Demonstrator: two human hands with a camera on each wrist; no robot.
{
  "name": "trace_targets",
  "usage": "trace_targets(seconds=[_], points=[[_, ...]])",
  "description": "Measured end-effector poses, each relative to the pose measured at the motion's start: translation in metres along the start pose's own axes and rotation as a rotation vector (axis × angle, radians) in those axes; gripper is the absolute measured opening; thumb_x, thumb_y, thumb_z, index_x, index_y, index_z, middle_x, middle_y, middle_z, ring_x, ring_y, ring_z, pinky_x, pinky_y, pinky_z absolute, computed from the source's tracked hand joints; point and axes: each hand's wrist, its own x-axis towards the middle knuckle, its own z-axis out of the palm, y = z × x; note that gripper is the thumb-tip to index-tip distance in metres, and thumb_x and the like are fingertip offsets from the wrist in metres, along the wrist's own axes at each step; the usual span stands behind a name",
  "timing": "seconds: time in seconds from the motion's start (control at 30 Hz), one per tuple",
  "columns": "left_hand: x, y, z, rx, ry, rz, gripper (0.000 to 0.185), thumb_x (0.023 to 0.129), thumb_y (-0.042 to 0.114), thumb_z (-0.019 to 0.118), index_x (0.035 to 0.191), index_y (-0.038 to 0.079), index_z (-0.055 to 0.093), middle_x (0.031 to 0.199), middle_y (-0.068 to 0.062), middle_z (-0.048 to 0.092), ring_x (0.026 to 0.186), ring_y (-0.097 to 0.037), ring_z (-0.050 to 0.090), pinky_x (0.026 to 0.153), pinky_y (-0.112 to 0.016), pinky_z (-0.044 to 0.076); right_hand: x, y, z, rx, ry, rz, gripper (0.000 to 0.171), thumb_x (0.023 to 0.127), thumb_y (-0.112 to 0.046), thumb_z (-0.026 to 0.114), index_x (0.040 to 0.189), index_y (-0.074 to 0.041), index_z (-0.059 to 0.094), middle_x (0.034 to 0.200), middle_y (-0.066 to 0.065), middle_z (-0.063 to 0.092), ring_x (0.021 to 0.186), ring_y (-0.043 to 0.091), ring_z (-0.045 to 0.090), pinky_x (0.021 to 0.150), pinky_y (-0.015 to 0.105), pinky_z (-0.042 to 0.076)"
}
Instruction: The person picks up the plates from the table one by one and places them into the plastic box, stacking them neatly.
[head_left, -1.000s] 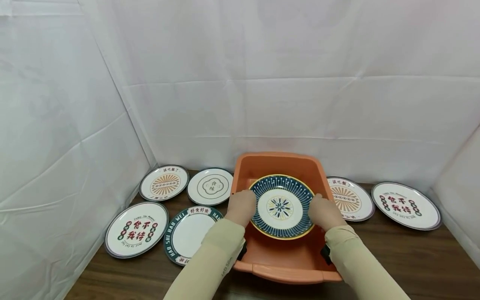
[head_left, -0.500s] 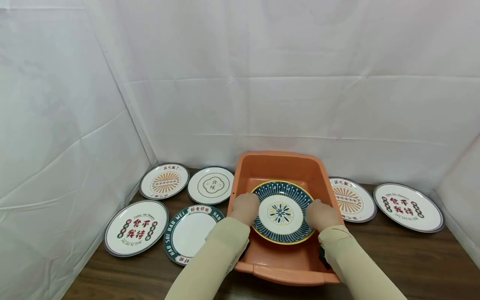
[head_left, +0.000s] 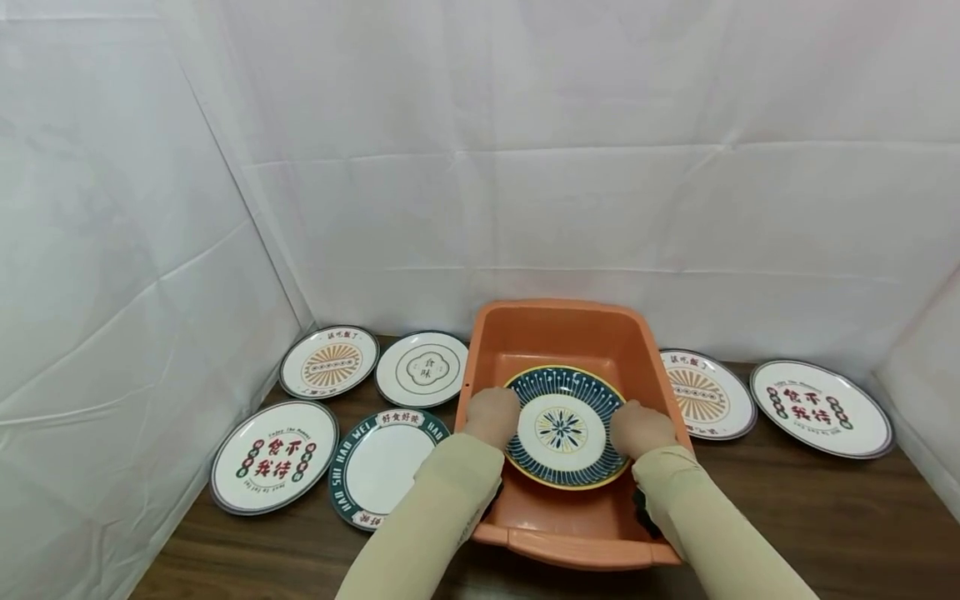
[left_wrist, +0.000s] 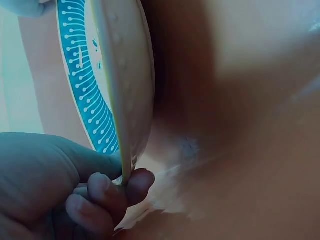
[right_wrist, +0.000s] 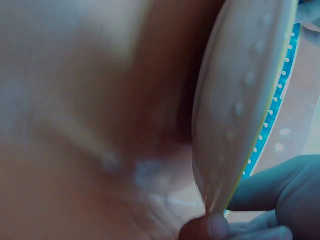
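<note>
A round plate [head_left: 561, 428] with a blue patterned border, yellow rim and flower centre is inside the orange basin [head_left: 577, 546]. My left hand [head_left: 492, 417] pinches its left rim, thumb on top and fingertips beneath, as the left wrist view shows. On the opposite side my right hand [head_left: 642, 429] pinches the rim the same way. Both wrist views show the plate's pale underside [left_wrist: 132, 85] close to the basin floor [right_wrist: 90, 125]; whether it touches the floor I cannot tell.
Left of the basin lie several plates, among them a green-rimmed plate [head_left: 386, 467], a red-lettered plate [head_left: 275, 458] and a cloud-motif plate [head_left: 423, 369]. To its right are a sunburst plate [head_left: 701, 396] and another red-lettered plate [head_left: 821, 408]. White cloth [head_left: 585, 217] hangs behind the wooden table [head_left: 810, 517].
Both hands have lowered the blue-bordered plate slightly into the basin, moving it down and a little toward the near side. The grip on its rim is unchanged.
</note>
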Motion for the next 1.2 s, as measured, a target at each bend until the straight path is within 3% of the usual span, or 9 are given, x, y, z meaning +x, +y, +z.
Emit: trace_targets(seconds=[0.27, 0.57, 0.7, 1.0, 1.2], points=[[0.002, 0.000, -0.003, 0.029, -0.029, -0.007, 0.018, 0.095, 0.015, 0.052, 0.100, 0.006, 0.067, 0.084, -0.006, 0.063, 0.070, -0.017, 0.059, 0.063, -0.033, 0.054, 0.002, -0.002, -0.004, -0.007, -0.012, -0.002, 0.035, 0.092, -0.008, 0.038, 0.111, 0.021, 0.042, 0.078, 0.017, 0.055, 0.069, 0.028, 0.055, 0.060, 0.038, 0.048], [-0.001, -0.002, -0.001, 0.118, -0.045, -0.025, 0.018, 0.094, 0.017, 0.055, 0.095, 0.006, 0.068, 0.078, -0.005, 0.062, 0.066, -0.017, 0.058, 0.062, -0.032, 0.054, -0.002, -0.009, -0.001, 0.002, 0.020, -0.015, 0.033, 0.093, -0.009, 0.038, 0.109, 0.020, 0.044, 0.075, 0.016, 0.055, 0.066, 0.027, 0.056, 0.058, 0.039, 0.050], [0.002, -0.002, 0.003, 0.114, -0.054, -0.040, 0.017, 0.093, 0.018, 0.055, 0.096, 0.007, 0.068, 0.079, -0.006, 0.062, 0.067, -0.017, 0.058, 0.064, -0.033, 0.054, 0.000, -0.010, 0.002, -0.008, 0.024, -0.018, 0.033, 0.093, -0.009, 0.040, 0.109, 0.020, 0.046, 0.075, 0.017, 0.056, 0.065, 0.026, 0.056, 0.056, 0.038, 0.050], [0.002, 0.001, 0.008, 0.146, 0.002, 0.035, 0.021, 0.095, 0.015, 0.050, 0.091, 0.008, 0.069, 0.076, -0.005, 0.063, 0.064, -0.015, 0.058, 0.055, -0.031, 0.052, 0.006, -0.001, 0.006, -0.028, 0.008, -0.022, 0.037, 0.091, -0.011, 0.046, 0.112, 0.019, 0.044, 0.080, 0.017, 0.056, 0.069, 0.026, 0.055, 0.059, 0.039, 0.050], [0.001, 0.005, 0.005, 0.106, -0.008, -0.020, 0.019, 0.094, 0.016, 0.052, 0.090, 0.007, 0.069, 0.076, -0.005, 0.062, 0.065, -0.016, 0.059, 0.058, -0.032, 0.054, 0.004, -0.001, 0.004, -0.005, 0.017, -0.036, 0.035, 0.089, -0.014, 0.051, 0.105, 0.017, 0.047, 0.079, 0.017, 0.057, 0.068, 0.026, 0.056, 0.059, 0.040, 0.051]])
